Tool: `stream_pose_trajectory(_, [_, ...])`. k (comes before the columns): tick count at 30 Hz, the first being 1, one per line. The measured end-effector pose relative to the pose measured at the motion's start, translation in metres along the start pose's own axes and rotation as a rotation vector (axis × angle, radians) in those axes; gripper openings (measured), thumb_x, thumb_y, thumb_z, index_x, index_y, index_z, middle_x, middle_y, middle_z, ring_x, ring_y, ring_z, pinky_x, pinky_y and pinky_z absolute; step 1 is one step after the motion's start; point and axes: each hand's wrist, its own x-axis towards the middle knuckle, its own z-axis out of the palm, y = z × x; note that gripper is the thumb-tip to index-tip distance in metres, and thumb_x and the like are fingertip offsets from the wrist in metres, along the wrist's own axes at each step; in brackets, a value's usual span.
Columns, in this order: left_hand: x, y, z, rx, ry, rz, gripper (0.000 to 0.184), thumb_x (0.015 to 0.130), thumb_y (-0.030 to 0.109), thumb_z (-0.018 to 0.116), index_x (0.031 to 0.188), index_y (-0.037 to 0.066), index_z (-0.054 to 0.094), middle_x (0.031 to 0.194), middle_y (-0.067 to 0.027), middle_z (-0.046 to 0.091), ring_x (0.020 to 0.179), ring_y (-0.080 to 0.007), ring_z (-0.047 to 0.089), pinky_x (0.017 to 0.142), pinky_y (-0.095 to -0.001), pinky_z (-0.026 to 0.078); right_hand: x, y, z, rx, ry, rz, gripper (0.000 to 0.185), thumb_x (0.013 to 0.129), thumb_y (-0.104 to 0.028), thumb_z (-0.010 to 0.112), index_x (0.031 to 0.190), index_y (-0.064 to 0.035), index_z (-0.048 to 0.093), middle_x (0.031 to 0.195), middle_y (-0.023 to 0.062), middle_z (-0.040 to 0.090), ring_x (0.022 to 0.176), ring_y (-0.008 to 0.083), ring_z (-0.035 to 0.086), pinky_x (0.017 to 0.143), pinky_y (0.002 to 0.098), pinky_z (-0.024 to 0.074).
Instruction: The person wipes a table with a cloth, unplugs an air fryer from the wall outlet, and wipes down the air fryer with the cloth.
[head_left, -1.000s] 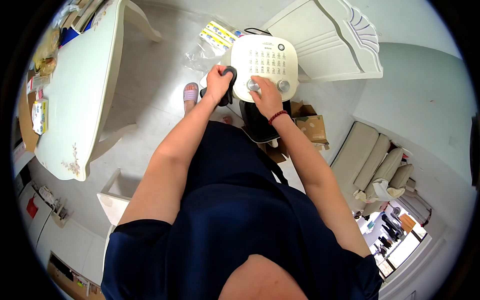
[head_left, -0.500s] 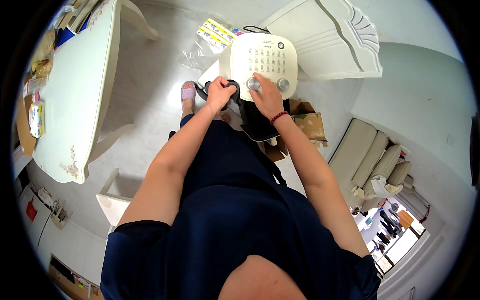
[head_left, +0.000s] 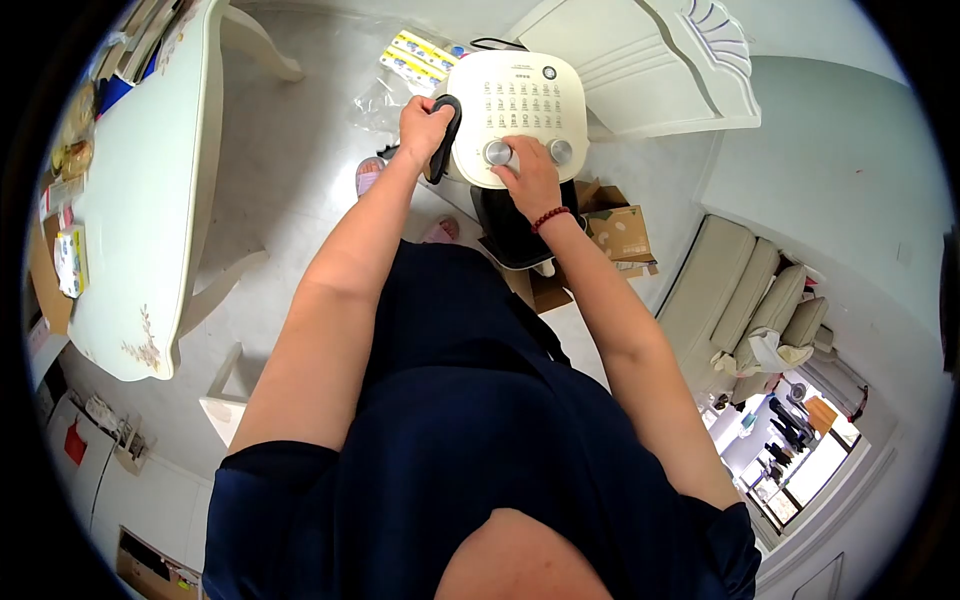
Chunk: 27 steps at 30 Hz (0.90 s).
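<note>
A cream appliance (head_left: 522, 95) with rows of printed icons and two silver knobs stands ahead of me. My right hand (head_left: 532, 175), with a red bead bracelet (head_left: 549, 217) at the wrist, has its thumb and fingers around the left knob (head_left: 497, 152). The right knob (head_left: 560, 151) is beside my fingertips. At the appliance's left side, my left hand (head_left: 424, 130) grips a black looped object (head_left: 445, 142). Below the knobs a black part of the appliance (head_left: 500, 222) sticks out towards me.
A white table (head_left: 145, 200) is on the left. A white carved panel (head_left: 650, 70) stands behind the appliance, with yellow-and-white packs (head_left: 416, 60) on the floor. An open cardboard box (head_left: 620, 232) lies right of the appliance, and a beige sofa (head_left: 708, 290) stands farther right.
My left hand and the black object moved down and back up beside the appliance. My right hand's fingers have closed around the left knob. The whole view shifted slightly.
</note>
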Motion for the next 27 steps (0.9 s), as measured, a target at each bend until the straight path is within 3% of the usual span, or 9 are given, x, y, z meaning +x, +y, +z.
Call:
stream_pose_trajectory(7, [-0.022,-0.018,-0.010,-0.020,-0.099,-0.024,0.013,0.079,0.011,0.067,0.083,0.004,0.058,0.076,-0.0006,0.058,0.067,-0.0088,0.051,0.061,-0.0239,0.044,0.000,0.004,0.003,0.137,0.070,0.090,0.048,0.079,-0.017,0.073,0.121,-0.0021,0.054,0.114,0.0150,0.058,0.106,0.0320,0.055,0.094,0.0384,0.0444])
stream_pose_trajectory(17, [0.031,0.020,0.007,-0.041,0.049,0.034,0.020,0.075,0.017,0.068,0.081,0.002,0.057,0.075,-0.0073,0.062,0.066,-0.0150,0.055,0.062,-0.0305,0.047,-0.002,0.008,0.005,0.213,0.089,0.138,0.042,0.084,-0.019,0.068,0.120,-0.0013,0.055,0.113,0.0157,0.059,0.106,0.0302,0.057,0.093,0.0378,0.0453])
stream_pose_trajectory(22, [-0.031,-0.029,-0.003,-0.048,-0.058,-0.006,0.017,0.074,0.013,0.069,0.080,0.004,0.056,0.073,-0.0026,0.057,0.066,-0.0126,0.052,0.060,-0.0279,0.045,-0.004,0.009,0.006,0.231,0.086,0.127,0.041,0.085,-0.019,0.067,0.121,-0.0023,0.055,0.114,0.0157,0.059,0.106,0.0303,0.057,0.094,0.0373,0.0452])
stream_pose_trajectory(24, [-0.063,-0.026,-0.006,-0.054,-0.080,-0.142,0.017,0.073,0.011,0.070,0.079,0.004,0.055,0.072,-0.0024,0.057,0.066,-0.0117,0.052,0.060,-0.0278,0.046,-0.005,0.009,0.006,0.214,0.091,0.119,0.040,0.086,-0.019,0.066,0.121,-0.0028,0.056,0.114,0.0157,0.059,0.107,0.0302,0.057,0.094,0.0372,0.0452])
stream_pose_trajectory(27, [-0.052,-0.019,-0.006,-0.082,-0.052,-0.089,0.017,0.074,0.011,0.069,0.081,0.003,0.057,0.074,-0.0037,0.059,0.065,-0.0117,0.053,0.060,-0.0275,0.047,-0.006,0.010,0.005,0.244,0.084,0.125,0.040,0.086,-0.018,0.065,0.122,-0.0032,0.056,0.115,0.0155,0.059,0.108,0.0304,0.057,0.094,0.0372,0.0451])
